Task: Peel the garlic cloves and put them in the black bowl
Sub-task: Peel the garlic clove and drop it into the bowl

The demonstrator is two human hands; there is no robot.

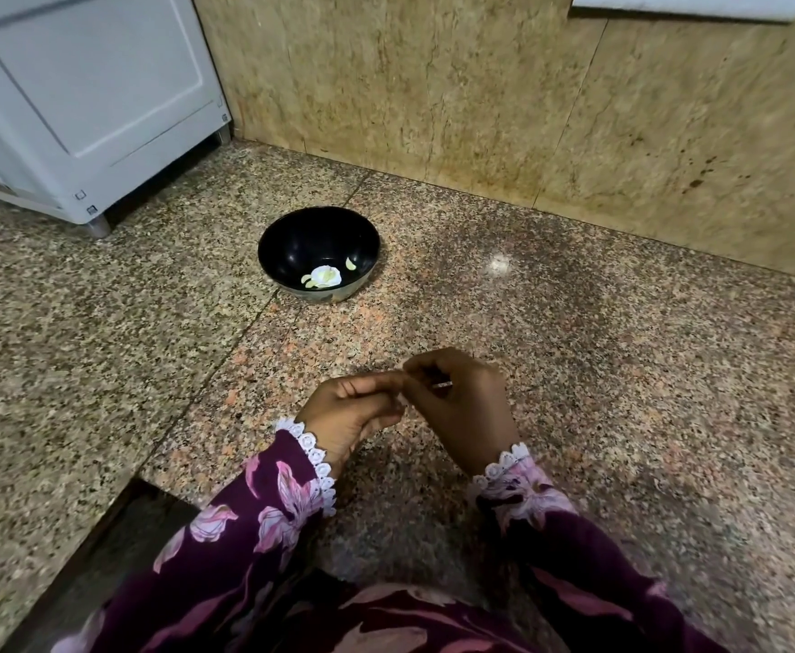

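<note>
Head view: left hand [353, 410] and right hand [461, 407] meet with curled fingers; whatever their grip holds is hidden.

- Speckled granite counter [574, 369], seam lines across it
- Black bowl [319, 249], centre, resting on counter
- White appliance [89, 101], on feet, back-left of bowl
</note>
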